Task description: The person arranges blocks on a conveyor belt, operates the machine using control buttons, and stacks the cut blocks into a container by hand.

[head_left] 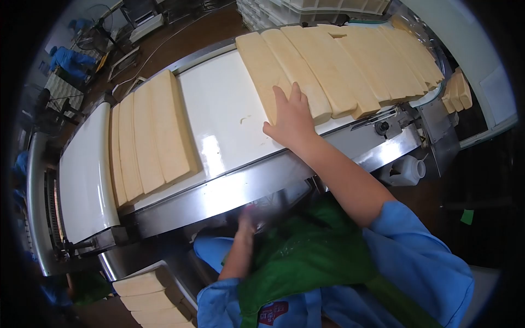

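My right hand [292, 120] rests with spread fingers on the near end of a long cream-coloured slab [260, 65], the leftmost of the right-hand row. The slab's material is not certain; its surface looks smooth and soft. My left hand [246, 224] is low in front of my green apron [306, 251], below the machine's metal edge. Motion smears its fingers, and a small pinkish-red patch shows at them; what it may hold cannot be made out. Further slabs [150, 131] lie side by side on the left of the white belt [213, 98].
A steel rail [229, 191] runs along the belt's near side, with a black knob [381, 128] at right. Cut pieces [145, 295] sit in a tray at lower left. A white jug [407, 170] is below the rail. A person in blue [71, 59] is far left.
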`<action>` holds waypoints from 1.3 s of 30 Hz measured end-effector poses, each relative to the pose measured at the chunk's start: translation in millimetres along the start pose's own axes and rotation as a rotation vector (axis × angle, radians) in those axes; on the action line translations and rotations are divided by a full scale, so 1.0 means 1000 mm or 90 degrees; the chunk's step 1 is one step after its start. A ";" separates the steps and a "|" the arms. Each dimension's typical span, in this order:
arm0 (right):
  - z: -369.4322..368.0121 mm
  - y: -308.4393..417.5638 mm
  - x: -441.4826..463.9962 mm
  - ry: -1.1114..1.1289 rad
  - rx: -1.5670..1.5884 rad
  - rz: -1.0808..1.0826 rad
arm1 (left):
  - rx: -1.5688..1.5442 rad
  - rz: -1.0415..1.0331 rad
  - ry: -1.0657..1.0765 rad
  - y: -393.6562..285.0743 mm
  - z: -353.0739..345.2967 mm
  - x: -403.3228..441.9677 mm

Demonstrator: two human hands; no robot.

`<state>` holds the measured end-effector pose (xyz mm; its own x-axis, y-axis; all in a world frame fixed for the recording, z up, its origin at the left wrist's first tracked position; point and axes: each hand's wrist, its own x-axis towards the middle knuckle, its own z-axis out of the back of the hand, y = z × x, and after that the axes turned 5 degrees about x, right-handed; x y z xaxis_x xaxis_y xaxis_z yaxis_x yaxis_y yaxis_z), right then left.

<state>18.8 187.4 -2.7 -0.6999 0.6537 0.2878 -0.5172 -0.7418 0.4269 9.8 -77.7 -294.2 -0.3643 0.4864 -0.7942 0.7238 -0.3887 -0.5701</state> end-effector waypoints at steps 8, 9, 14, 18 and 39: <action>0.001 0.015 0.013 0.142 0.013 -0.098 | 0.400 -0.394 0.082 -0.046 -0.021 -0.132; 0.003 0.008 0.016 0.129 0.089 -0.077 | 0.342 -0.426 0.073 -0.060 -0.022 -0.156; 0.023 0.033 -0.031 0.211 0.859 -0.080 | 0.109 -0.541 0.033 -0.088 0.003 -0.231; 0.018 0.108 -0.131 0.333 1.047 0.156 | -0.084 -0.750 -0.059 -0.114 0.022 -0.282; -0.049 0.124 -0.219 0.623 0.454 0.662 | -0.611 -0.301 -0.796 0.296 0.255 -0.501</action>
<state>83.7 -54.6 -54.5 -0.7629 -0.6212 0.1791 0.4941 -0.3816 0.7812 256.9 -635.2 -118.8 -0.5176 -0.6667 -0.5363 0.3201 0.4304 -0.8440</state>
